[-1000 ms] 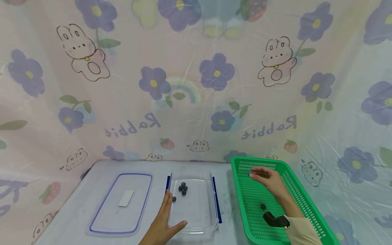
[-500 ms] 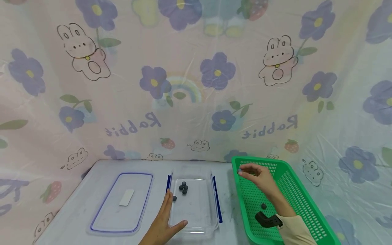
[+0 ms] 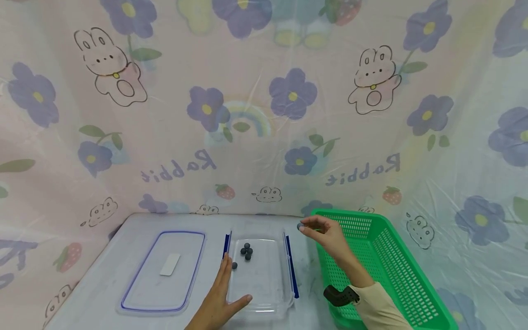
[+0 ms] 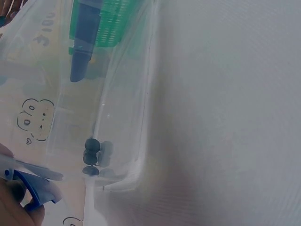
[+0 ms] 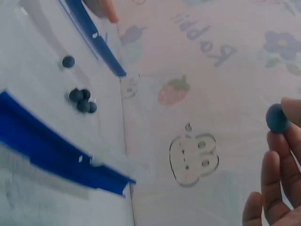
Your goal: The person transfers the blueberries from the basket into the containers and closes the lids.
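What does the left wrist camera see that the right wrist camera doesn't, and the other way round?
Only the left wrist view: the green basket, seen through the clear container.

Only the right wrist view: a strawberry print on the backdrop.

Both: the container with its blue flaps, dark round berries inside it, a cartoon face print, some of the left hand, and the right hand, which pinches one berry in its own view but is cut off at the left view's edge.

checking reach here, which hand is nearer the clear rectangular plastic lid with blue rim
Left. The left hand is just right of the lid, at the clear plastic container; the right hand is farther off, past the container, by the green perforated plastic basket.
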The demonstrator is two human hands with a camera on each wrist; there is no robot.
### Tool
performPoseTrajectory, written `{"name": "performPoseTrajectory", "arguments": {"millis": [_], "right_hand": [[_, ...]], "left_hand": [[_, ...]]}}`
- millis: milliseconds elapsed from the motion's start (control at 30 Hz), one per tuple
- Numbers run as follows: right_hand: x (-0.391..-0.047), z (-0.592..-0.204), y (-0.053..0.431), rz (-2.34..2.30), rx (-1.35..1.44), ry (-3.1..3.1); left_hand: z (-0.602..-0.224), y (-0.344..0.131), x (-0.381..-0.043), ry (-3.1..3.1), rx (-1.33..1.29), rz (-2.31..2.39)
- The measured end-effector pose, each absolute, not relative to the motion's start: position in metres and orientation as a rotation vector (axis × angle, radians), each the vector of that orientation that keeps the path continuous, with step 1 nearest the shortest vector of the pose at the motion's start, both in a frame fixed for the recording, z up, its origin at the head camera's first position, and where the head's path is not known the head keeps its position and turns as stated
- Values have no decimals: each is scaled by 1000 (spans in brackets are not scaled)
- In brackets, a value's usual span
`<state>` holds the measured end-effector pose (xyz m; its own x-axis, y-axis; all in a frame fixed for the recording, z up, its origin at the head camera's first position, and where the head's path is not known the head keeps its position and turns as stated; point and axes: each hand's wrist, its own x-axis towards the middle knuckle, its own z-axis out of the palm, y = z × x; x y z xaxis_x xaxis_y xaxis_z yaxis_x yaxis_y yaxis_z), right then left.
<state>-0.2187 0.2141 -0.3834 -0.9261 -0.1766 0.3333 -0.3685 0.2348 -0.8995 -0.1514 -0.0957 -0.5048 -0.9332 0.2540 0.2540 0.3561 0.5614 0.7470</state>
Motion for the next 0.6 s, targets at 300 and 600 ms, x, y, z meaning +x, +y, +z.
{"name": "performPoseTrajectory", "arguments": {"millis": [300,600], "right_hand": [[-226,-376,178,1921,487,-2236],[-236,-385,140,1925,569,-2257]], "left_hand": [[-503,-95,-153,-2719,-481,-1334],[-503,-96,-153,-2728,-475,-1341]]}}
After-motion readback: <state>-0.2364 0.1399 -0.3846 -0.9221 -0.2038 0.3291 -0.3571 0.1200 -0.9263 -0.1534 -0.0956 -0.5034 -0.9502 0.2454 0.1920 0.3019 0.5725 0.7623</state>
